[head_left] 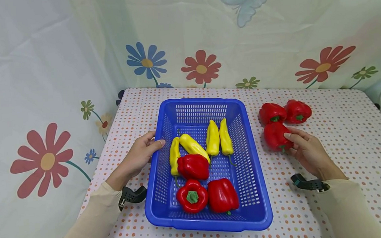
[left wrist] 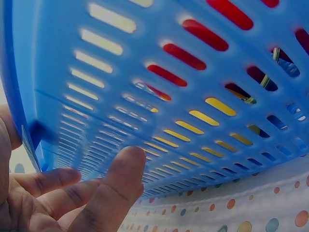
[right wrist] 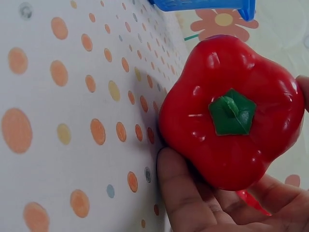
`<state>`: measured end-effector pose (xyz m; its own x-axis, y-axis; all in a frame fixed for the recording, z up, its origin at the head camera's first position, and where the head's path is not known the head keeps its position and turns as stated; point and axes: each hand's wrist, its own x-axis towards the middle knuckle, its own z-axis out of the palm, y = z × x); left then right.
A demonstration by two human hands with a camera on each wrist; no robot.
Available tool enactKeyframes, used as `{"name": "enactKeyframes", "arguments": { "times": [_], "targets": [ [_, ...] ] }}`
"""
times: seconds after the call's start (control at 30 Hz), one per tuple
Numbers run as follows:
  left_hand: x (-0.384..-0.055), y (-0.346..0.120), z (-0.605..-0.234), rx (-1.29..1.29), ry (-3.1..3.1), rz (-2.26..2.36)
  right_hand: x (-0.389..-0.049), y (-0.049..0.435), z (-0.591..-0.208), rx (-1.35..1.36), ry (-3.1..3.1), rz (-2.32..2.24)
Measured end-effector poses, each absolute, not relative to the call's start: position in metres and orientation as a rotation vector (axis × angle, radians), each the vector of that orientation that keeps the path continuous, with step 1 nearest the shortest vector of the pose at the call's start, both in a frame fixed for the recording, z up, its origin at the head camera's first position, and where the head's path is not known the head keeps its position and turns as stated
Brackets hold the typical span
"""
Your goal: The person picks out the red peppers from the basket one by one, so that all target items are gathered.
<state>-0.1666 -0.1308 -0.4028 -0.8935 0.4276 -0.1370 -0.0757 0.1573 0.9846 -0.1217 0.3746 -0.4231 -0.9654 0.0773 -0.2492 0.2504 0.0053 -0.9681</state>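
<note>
A red bell pepper [head_left: 274,136] with a green stem is held in my right hand [head_left: 307,152], thumb on one side and fingers curled round the other. In the right wrist view this bell pepper [right wrist: 227,159] shows stem-on, close over the dotted cloth. My left hand [head_left: 140,156] grips the left rim of a blue plastic basket [head_left: 210,227], thumb over the edge and fingers outside the slotted wall. Inside the basket lie 3 red bell peppers [head_left: 223,195], towards the near end, and several long yellow peppers [head_left: 212,137] behind and beside them.
Two more red bell peppers [head_left: 272,113] lie side by side on the table, just beyond the held one. A white cloth with coloured dots [head_left: 341,124] covers the table. Behind it hangs a flowered curtain [head_left: 178,32], which continues along the left side.
</note>
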Motion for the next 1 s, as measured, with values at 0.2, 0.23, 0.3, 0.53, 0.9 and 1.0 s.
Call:
{"name": "enactKeyframes", "arguments": {
  "times": [0.2,0.23,0.3,0.53,0.9,1.0],
  "targets": [
    [-0.1674,-0.1311,-0.4027,0.337,2.057,1.785,-0.1235,0.3723,-0.4224,0.371,2.199,-2.01],
    [-0.1674,-0.1311,-0.4026,0.337,2.055,1.785,-0.1235,0.3724,-0.422,0.375,2.216,-1.991],
    [-0.167,-0.131,-0.4025,0.338,2.052,1.786,-0.123,0.3727,-0.4213,0.388,2.227,-1.981],
    [-0.1661,-0.1306,-0.4027,0.341,2.054,1.79,-0.1209,0.3735,-0.42,0.374,2.126,-2.096],
    [-0.1657,-0.1306,-0.4032,0.348,2.055,1.794,-0.1221,0.3723,-0.4192,0.39,2.17,-2.047],
    [-0.1658,-0.1307,-0.4033,0.337,2.052,1.797,-0.1223,0.3725,-0.4195,0.429,2.203,-2.012]
  ]
}}
